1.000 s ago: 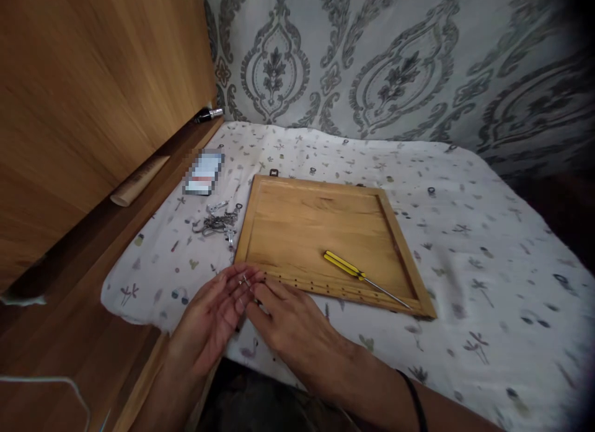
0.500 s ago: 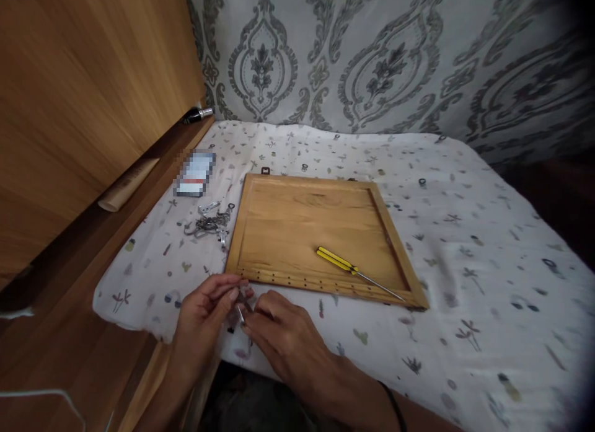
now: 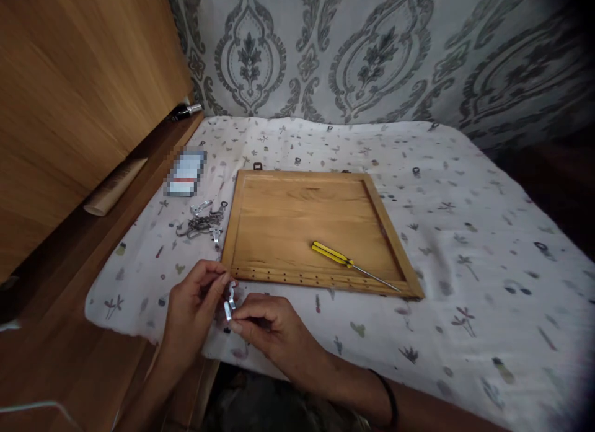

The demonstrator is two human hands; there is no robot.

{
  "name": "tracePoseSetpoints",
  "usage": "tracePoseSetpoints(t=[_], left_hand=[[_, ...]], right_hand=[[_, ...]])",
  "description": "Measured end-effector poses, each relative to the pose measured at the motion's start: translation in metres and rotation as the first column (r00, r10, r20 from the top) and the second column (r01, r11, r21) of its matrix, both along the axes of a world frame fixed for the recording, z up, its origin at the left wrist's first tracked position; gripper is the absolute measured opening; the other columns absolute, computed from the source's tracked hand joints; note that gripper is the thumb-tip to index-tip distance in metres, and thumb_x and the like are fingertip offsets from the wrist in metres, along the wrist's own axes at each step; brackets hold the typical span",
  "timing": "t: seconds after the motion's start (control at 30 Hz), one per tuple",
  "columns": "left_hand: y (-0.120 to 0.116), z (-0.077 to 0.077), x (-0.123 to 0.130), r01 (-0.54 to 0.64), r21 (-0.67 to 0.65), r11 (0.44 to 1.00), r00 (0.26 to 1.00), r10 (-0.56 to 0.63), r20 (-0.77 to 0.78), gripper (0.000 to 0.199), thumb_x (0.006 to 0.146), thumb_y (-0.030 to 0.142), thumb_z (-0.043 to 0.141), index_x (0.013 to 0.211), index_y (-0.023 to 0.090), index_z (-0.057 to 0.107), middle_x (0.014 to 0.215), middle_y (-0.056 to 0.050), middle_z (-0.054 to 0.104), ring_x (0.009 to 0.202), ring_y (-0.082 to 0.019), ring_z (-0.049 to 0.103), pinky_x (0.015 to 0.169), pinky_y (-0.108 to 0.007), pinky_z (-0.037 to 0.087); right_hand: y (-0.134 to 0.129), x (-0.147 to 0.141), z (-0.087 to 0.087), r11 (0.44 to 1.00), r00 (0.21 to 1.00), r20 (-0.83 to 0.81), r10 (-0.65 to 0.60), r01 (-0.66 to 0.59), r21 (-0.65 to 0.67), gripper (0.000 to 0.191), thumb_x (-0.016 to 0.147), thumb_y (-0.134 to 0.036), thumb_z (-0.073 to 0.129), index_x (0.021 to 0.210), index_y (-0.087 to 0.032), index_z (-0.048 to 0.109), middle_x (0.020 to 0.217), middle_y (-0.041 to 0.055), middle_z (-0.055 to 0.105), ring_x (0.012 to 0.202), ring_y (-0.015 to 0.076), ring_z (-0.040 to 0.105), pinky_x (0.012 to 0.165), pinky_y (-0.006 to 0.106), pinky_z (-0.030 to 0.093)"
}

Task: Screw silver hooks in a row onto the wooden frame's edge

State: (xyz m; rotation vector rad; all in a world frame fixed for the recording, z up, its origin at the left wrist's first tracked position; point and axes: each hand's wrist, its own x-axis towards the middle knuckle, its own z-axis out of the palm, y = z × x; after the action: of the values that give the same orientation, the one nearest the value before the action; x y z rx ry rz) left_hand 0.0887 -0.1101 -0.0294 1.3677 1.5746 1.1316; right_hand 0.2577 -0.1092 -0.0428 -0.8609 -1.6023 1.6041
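Note:
A small shiny metal clip (image 3: 231, 297) is pinched between my two hands, just off the near left corner of the wooden frame (image 3: 297, 227). The fingers of my left hand (image 3: 193, 302) close on its upper part. My right hand (image 3: 279, 330) grips its lower end with thumb and forefinger. A yellow-handled screwdriver (image 3: 332, 253) lies on the frame, its shaft pointing to the near right corner. Small dark holes run along the frame's near edge. Left of the frame lies a pile of metal clips and chain (image 3: 202, 222).
A patterned cloth (image 3: 465, 283) covers the surface under the frame. At the back left lies a phone-like object (image 3: 186, 173), pixelated. Wooden furniture (image 3: 83, 79) rises on the left, with a rolled paper (image 3: 116, 187) and a dark object (image 3: 186, 111) beside it.
My right hand has shifted slightly left and down, and the metal clip between my hands shows more plainly. The whole view has moved a little.

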Motion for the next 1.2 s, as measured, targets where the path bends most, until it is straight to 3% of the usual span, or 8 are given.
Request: tracePoseSetpoints(t=[0.23, 0.43, 0.6, 0.8, 0.97, 1.2], left_hand=[[0.021, 0.002, -0.013, 0.002, 0.064, 0.998, 0.995, 0.004, -0.097, 0.024, 0.094, 0.044, 0.063, 0.093, 0.020, 0.065, 0.083, -0.002, 0.075, 0.073, -0.016, 0.071, 0.063, -0.023, 0.054], [0.019, 0.001, -0.013, -0.020, 0.175, 0.984, 0.980, 0.054, -0.191, 0.019, 0.094, 0.037, 0.062, 0.089, 0.019, 0.068, 0.081, -0.002, 0.075, 0.071, -0.016, 0.070, 0.064, -0.023, 0.054], [0.006, 0.002, -0.013, 0.093, 0.235, 0.968, 0.948, -0.014, -0.317, 0.017, 0.097, 0.028, 0.059, 0.094, 0.020, 0.074, 0.088, -0.003, 0.079, 0.082, -0.017, 0.076, 0.073, -0.023, 0.059], [-0.004, -0.007, -0.019, 0.281, 0.336, 0.899, 0.885, -0.107, -0.452, 0.023, 0.100, 0.016, 0.055, 0.112, 0.023, 0.073, 0.111, -0.005, 0.079, 0.102, -0.016, 0.076, 0.090, -0.023, 0.060], [-0.005, -0.012, -0.019, 0.312, 0.395, 0.864, 0.837, -0.053, -0.545, 0.027, 0.101, 0.013, 0.052, 0.115, 0.022, 0.073, 0.111, -0.006, 0.077, 0.103, -0.015, 0.076, 0.090, -0.020, 0.060], [-0.006, -0.018, -0.020, 0.287, 0.396, 0.873, 0.805, 0.005, -0.593, 0.026, 0.101, 0.019, 0.055, 0.117, 0.023, 0.075, 0.111, -0.006, 0.075, 0.104, -0.017, 0.074, 0.088, -0.025, 0.062]], right_hand=[[0.001, -0.010, -0.006, 0.954, 0.993, -0.045, -0.108, 0.091, -0.284, 0.024, 0.088, -0.038, 0.069, 0.080, -0.017, 0.076, 0.067, -0.0004, 0.066, 0.062, 0.0113, 0.056, 0.061, 0.023, 0.043], [0.002, -0.013, -0.007, 0.886, 0.971, -0.106, -0.216, 0.149, -0.440, 0.032, 0.083, -0.048, 0.076, 0.078, -0.017, 0.075, 0.066, -0.0001, 0.069, 0.056, 0.0095, 0.056, 0.055, 0.021, 0.046], [0.005, -0.013, -0.007, 0.867, 0.968, -0.138, -0.212, 0.121, -0.484, 0.038, 0.079, -0.055, 0.080, 0.078, -0.017, 0.076, 0.066, 0.0002, 0.069, 0.054, 0.0084, 0.057, 0.052, 0.021, 0.048], [0.007, -0.012, -0.010, 0.848, 0.970, -0.162, -0.182, 0.071, -0.525, 0.038, 0.079, -0.054, 0.080, 0.080, -0.016, 0.074, 0.068, 0.0005, 0.069, 0.058, 0.0094, 0.062, 0.050, 0.019, 0.049], [0.007, -0.012, -0.011, 0.825, 0.969, -0.195, -0.153, 0.017, -0.564, 0.041, 0.079, -0.056, 0.079, 0.084, -0.016, 0.070, 0.073, 0.0007, 0.068, 0.060, 0.0111, 0.066, 0.047, 0.019, 0.050], [0.011, -0.013, -0.009, 0.829, 0.969, -0.212, -0.130, -0.010, -0.559, 0.037, 0.083, -0.052, 0.076, 0.081, -0.016, 0.066, 0.077, 0.0015, 0.067, 0.063, 0.0109, 0.067, 0.047, 0.018, 0.048]])
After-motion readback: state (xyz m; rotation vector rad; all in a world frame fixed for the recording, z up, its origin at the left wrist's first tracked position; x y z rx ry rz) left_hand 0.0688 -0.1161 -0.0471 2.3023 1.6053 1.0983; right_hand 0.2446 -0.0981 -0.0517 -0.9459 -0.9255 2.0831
